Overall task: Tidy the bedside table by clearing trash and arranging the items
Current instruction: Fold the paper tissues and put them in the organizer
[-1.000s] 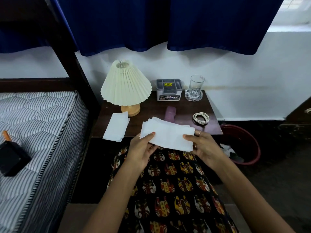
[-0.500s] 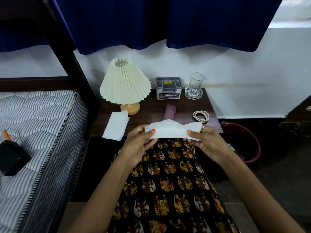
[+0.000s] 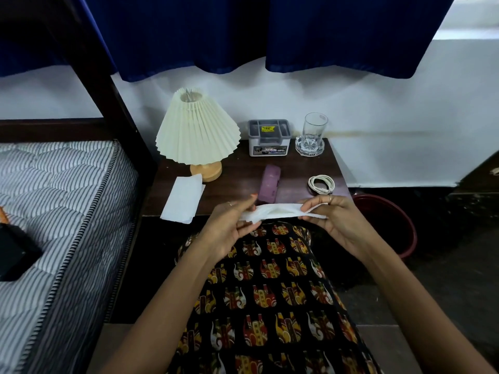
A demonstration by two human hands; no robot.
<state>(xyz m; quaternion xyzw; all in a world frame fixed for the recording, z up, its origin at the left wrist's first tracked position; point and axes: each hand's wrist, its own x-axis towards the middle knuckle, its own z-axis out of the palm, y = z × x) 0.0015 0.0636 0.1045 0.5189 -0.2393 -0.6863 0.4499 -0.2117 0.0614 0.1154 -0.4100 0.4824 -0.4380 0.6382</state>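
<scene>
Both hands hold a white tissue (image 3: 278, 211) folded into a narrow strip, just in front of the dark wooden bedside table (image 3: 243, 168). My left hand (image 3: 229, 228) pinches its left end and my right hand (image 3: 332, 220) pinches its right end. A second white tissue (image 3: 183, 198) lies flat at the table's front left corner, partly over the edge. A purple case (image 3: 269, 183) lies mid-table, with a coiled white cable (image 3: 321, 184) to its right.
A cream pleated lamp (image 3: 197, 133) stands at the back left, a grey organiser box (image 3: 269, 137) at the back middle, a glass on a coaster (image 3: 310, 136) at the back right. A red bin (image 3: 388, 225) sits on the floor to the right. The striped mattress (image 3: 59, 201) with a black object (image 3: 16, 252) lies left.
The tissue, first held flat and wide, has been folded down into a thin strip between both hands, which rose slightly toward the table edge.
</scene>
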